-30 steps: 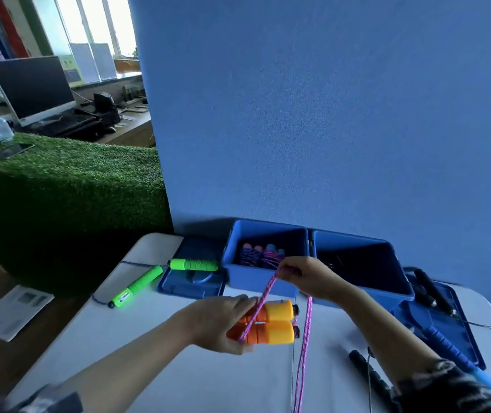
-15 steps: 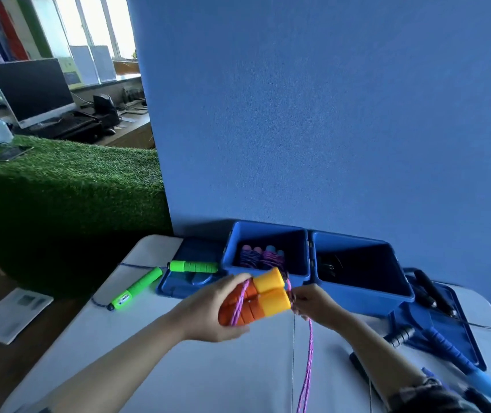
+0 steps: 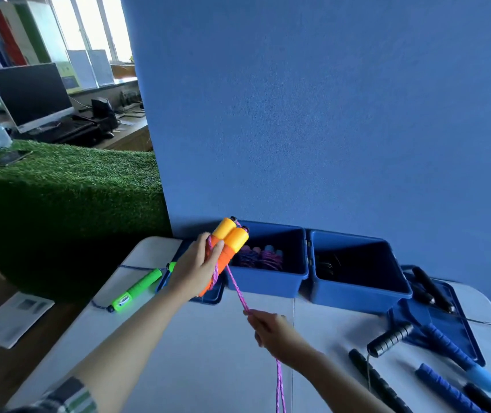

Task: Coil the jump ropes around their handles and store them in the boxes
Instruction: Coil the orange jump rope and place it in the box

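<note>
One coiled rope bundle, purple and pink (image 3: pixel 258 258), already lies in the left blue box (image 3: pixel 268 281); the right blue box (image 3: pixel 357 296) holds something dark that cannot be identified. Winding of the current rope is in its early stage. The left hand (image 3: pixel 196 271) is closed around the paired orange handles (image 3: pixel 226 251), held together and tilted with their yellow caps up, above the near-left corner of the left box. Only a turn or two of pink cord (image 3: pixel 239 293) crosses the handles. The right hand (image 3: pixel 271 329) pinches the cord below and to the right of the handles, keeping it taut between the two hands; the remaining length hangs from this hand past the lower frame edge. Remaining work, judged from the layout: finish winding, then place the bundle in a box. A green-handled rope (image 3: pixel 136 290) lies uncoiled on the white table (image 3: pixel 208 368) to the left, and several blue- and black-handled ropes (image 3: pixel 447 380) lie uncoiled on the right, some on a blue lid (image 3: pixel 458 323).
</note>
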Action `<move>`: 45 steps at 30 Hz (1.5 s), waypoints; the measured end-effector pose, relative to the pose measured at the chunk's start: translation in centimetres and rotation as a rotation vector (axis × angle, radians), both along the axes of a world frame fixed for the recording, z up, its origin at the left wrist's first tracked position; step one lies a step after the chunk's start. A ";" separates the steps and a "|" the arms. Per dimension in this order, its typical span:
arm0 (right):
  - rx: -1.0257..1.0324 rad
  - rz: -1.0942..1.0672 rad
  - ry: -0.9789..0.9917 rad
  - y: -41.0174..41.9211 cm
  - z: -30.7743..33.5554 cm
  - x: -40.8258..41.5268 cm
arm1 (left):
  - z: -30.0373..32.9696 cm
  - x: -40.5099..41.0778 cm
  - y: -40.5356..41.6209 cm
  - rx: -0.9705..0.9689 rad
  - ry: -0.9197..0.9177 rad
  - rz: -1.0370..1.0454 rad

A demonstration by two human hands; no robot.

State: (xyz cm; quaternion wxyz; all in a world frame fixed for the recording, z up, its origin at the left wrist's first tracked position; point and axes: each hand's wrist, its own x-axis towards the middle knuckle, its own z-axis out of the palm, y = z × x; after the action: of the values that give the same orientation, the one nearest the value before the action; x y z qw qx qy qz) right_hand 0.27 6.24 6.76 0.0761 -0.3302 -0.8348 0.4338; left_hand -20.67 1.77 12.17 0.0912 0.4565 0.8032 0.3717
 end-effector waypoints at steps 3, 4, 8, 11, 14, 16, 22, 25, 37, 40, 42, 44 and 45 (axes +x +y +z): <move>0.154 0.025 -0.009 -0.4 0.6 -0.1 | -1.3 -0.6 0.3 -0.027 0.052 0.087; 0.190 0.036 -0.014 -0.5 0.8 -0.1 | -1.6 -0.7 0.4 -0.032 0.069 0.108; 0.278 0.143 -0.094 -1.6 1.7 0.0 | -2.4 -0.8 0.6 0.001 0.072 0.195; 0.321 0.201 -0.112 -2.6 2.3 0.1 | -2.1 -0.4 0.2 0.009 0.062 0.196; 0.366 0.255 -0.094 -2.7 3.8 0.1 | -1.5 1.0 -0.4 -0.039 0.032 0.154; 0.406 0.294 -0.068 -2.3 5.3 0.2 | -2.1 1.4 -0.4 -0.044 0.084 0.124; 0.439 0.270 0.023 1.9 8.9 0.3 | -4.4 2.5 -1.1 -0.174 0.134 -0.134; 0.378 0.274 0.034 3.8 9.0 0.2 | -4.7 3.5 -2.1 -0.179 0.226 -0.318; 0.199 0.163 -0.098 7.7 5.3 1.8 | -3.3 6.9 -4.7 -0.127 0.175 -0.618; 0.202 0.172 -0.100 7.8 4.9 1.8 | -3.2 7.4 -5.1 -0.164 0.217 -0.651; 0.184 0.183 -0.118 7.8 4.5 2.0 | -3.4 7.4 -5.1 -0.188 0.244 -0.642; 0.167 0.191 -0.140 7.9 4.2 2.1 | -3.5 7.1 -5.1 -0.170 0.256 -0.623; 0.164 0.196 -0.143 7.9 3.9 2.2 | -3.5 7.0 -5.1 -0.157 0.259 -0.620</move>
State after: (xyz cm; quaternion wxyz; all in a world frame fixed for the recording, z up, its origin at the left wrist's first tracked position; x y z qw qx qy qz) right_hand 2.45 14.17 10.69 0.0007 -0.2699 -0.8990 0.3448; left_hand -13.63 -3.34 8.68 0.1320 0.7137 0.6574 0.2025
